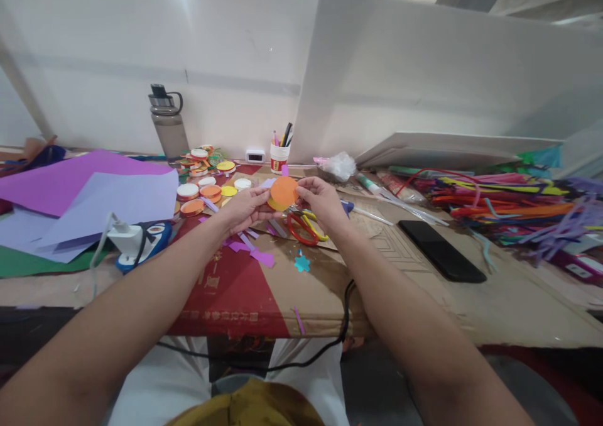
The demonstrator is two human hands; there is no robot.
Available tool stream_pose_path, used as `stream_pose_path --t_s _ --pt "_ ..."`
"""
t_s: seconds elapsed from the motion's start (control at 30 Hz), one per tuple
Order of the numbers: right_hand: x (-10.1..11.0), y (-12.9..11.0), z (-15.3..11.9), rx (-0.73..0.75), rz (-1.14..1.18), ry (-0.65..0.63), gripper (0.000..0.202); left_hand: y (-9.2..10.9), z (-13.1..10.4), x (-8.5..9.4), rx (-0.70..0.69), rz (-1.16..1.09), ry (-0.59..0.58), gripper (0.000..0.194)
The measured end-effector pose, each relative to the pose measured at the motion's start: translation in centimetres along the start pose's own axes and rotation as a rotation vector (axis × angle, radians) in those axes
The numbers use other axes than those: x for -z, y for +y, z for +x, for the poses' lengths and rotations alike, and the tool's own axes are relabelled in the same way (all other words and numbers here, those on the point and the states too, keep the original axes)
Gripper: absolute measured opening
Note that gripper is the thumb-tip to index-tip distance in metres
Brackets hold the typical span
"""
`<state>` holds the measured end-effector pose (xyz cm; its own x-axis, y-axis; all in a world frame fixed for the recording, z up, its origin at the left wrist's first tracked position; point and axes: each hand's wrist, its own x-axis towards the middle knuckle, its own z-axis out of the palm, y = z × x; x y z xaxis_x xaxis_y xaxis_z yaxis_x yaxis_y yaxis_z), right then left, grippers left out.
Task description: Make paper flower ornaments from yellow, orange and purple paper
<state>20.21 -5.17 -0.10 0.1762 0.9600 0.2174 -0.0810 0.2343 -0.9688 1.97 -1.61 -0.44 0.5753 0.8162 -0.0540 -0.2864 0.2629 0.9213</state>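
An orange paper disc (284,191) is held up between both hands, with a yellow edge showing beneath it. My left hand (247,210) pinches it from the left side. On the right edge, my right hand (320,200) grips it between thumb and fingers. Just below the hands lie red-handled scissors (303,230), with a yellow handle (315,225) beside them. Nearer to me rests a small teal flower cutout (302,262). Purple paper scraps (262,258) are scattered under my left hand. Several round discs in white, orange and yellow, among them an orange one (193,207), sit left of the hands.
Purple and lilac sheets (127,193) cover the left, beside a power strip (141,244). A water bottle (168,127) and a pen cup (279,156) stand along the wall. To the right lie a black phone (441,250) and a pile of colourful pipe cleaners (499,196).
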Motion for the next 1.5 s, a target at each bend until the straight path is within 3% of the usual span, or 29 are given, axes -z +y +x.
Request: stream_pose_path --t_s 0.13,0.33,0.57,0.9,1.27,1.37,1.5 --pt "0.2 0.1 0.1 0.005 0.032 0.002 0.024 -0.1 0.0 -0.1 -0.050 0.016 -0.003 0.024" --pt "1.1 -0.2 0.7 0.036 0.216 0.112 0.023 -0.2 -0.1 -0.3 -0.193 0.008 0.064 0.023" --pt "0.7 0.3 0.5 -0.081 0.399 0.016 0.026 0.0 0.0 -0.4 -0.285 0.028 0.159 0.027" --pt "-0.5 0.5 -0.4 -0.088 0.553 -0.133 0.024 -0.8 -0.1 -1.5 -0.199 -0.257 0.194 0.012" --pt "-1.8 1.3 -1.0 -0.054 0.488 -0.126 0.028 -1.4 -0.1 -1.9 -0.231 -0.266 0.219 0.026" --pt "-1.6 1.3 -0.8 -0.050 0.509 -0.107 0.031 -1.6 -0.2 -2.2 -0.221 -0.205 0.181 0.024" --pt "-0.8 0.7 -0.3 -0.044 0.515 -0.109 0.033 -1.1 -0.7 -1.8 -0.159 -0.107 0.030 0.023"
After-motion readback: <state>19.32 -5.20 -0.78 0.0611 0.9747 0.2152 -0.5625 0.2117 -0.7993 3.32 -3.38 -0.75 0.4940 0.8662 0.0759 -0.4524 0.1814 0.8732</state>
